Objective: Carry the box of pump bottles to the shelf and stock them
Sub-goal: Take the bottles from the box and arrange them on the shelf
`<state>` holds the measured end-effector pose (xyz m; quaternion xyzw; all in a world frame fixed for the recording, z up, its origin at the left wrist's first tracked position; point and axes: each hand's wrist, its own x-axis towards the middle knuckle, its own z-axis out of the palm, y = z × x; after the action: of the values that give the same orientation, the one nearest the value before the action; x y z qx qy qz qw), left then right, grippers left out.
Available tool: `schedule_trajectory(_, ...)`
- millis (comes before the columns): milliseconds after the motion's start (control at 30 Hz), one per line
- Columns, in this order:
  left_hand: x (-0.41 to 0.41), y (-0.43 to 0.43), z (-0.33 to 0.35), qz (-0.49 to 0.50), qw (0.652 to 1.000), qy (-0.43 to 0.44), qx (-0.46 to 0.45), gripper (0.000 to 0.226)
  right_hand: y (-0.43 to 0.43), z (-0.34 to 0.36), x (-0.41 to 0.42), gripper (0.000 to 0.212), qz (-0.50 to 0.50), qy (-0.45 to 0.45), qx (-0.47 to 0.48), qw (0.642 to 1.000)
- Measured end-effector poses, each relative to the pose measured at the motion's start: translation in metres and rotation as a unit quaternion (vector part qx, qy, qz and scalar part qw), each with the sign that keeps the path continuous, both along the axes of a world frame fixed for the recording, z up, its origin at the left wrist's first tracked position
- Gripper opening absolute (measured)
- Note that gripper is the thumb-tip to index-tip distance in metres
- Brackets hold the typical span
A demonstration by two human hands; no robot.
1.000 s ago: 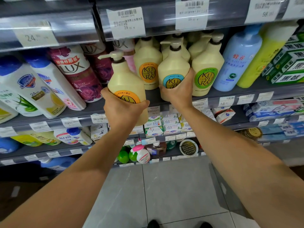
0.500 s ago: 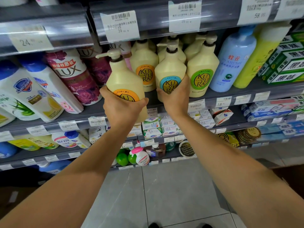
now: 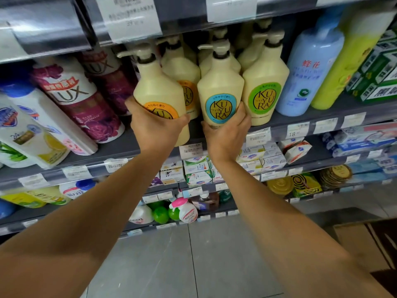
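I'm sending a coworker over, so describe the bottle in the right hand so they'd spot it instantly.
Find the shelf under the 39 price tags, where cream pump bottles cluster. The right hand grips the front one. Only it has a blue round label; its neighbours' are orange or green.

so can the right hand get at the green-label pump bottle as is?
Probably not yet: the right hand is wrapped around the blue-label bottle. The green-label bottle stands right beside it, front unobstructed.

Probably a shop: price tags (image 3: 297, 130) line shelves (image 3: 322, 119) of toiletries.
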<state>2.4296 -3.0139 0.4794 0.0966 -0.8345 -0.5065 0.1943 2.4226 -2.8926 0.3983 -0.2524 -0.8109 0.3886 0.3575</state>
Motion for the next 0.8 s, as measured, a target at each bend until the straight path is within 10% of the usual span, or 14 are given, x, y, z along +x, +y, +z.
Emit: schedule_trajectory(800, -0.032, 0.020, -0.040, -0.076, 0.996, -0.038, 0.001, 0.108, 0.019, -0.003, 0.007, 0.101, 0.035, 0.004, 0.047, 0.998)
